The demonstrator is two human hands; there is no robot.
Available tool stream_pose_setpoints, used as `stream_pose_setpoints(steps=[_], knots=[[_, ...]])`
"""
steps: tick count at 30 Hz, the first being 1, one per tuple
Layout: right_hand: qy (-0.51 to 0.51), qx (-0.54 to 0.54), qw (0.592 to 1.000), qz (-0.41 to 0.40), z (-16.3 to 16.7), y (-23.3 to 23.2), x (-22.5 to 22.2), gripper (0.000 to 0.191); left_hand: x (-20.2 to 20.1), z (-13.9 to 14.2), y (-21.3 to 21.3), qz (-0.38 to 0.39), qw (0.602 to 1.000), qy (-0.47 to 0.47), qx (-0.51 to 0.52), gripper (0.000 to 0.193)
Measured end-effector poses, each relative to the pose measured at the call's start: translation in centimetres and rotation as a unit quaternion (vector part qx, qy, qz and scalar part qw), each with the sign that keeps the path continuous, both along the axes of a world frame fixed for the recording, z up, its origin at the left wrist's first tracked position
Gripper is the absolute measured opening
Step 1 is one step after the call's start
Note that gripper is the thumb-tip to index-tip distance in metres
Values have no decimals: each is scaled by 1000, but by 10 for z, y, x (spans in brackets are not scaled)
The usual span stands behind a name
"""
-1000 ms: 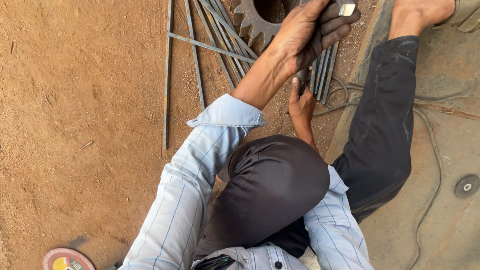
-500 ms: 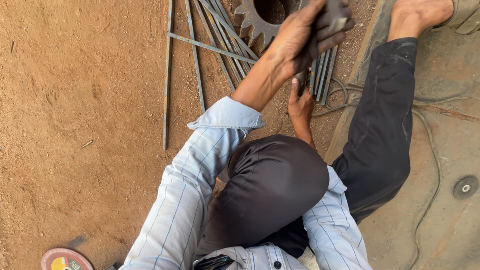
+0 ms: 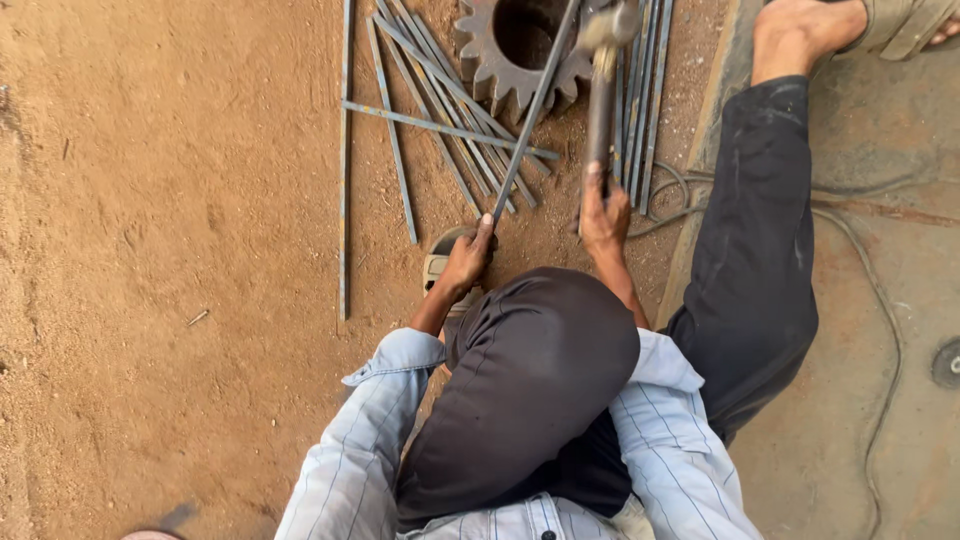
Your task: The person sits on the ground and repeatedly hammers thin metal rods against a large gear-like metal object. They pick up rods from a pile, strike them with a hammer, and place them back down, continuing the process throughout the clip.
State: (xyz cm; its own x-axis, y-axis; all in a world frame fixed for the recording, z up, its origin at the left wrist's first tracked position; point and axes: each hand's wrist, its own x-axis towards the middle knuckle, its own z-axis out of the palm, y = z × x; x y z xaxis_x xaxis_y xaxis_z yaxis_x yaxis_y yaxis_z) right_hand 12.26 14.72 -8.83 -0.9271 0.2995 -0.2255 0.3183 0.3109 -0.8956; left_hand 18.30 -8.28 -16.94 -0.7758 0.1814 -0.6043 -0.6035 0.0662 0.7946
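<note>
My left hand [image 3: 466,262] grips the near end of a thin steel rod [image 3: 532,110]. The rod slants up to the rusty toothed gear [image 3: 492,68] at the top, and its far end lies over the gear's hole. My right hand [image 3: 604,214] holds the handle of a hammer [image 3: 601,105]. The hammer head [image 3: 612,24] is beside the gear's right rim, close to the rod's tip. Both sleeves are light blue and striped. A dark head covering hides the space below my hands.
Several thin steel rods [image 3: 402,140] lie crossed on the brown dirt left of and below the gear. My leg in black trousers [image 3: 760,250] stretches right onto a concrete slab [image 3: 880,200], ending in a bare foot [image 3: 800,35]. A cable [image 3: 885,330] curves there, near a round disc [image 3: 946,362].
My left hand has come down from over the gear to close in front of me, now holding the rod's near end. The hammer in my right hand has come into full view.
</note>
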Motion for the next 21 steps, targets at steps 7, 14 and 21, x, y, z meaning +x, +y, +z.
stream_pose_setpoints(steps=[7,14,21], knots=[[368,-121,920,60,33,27,-28,48,10,12,-2,-11,995,-91,-44,70],[121,203,969,71,-14,26,-21,54,12,-5,2,-31,996,-40,-72,79],[-21,282,958,40,-28,32,-1,61,-3,21,10,7,994,-111,-13,66]])
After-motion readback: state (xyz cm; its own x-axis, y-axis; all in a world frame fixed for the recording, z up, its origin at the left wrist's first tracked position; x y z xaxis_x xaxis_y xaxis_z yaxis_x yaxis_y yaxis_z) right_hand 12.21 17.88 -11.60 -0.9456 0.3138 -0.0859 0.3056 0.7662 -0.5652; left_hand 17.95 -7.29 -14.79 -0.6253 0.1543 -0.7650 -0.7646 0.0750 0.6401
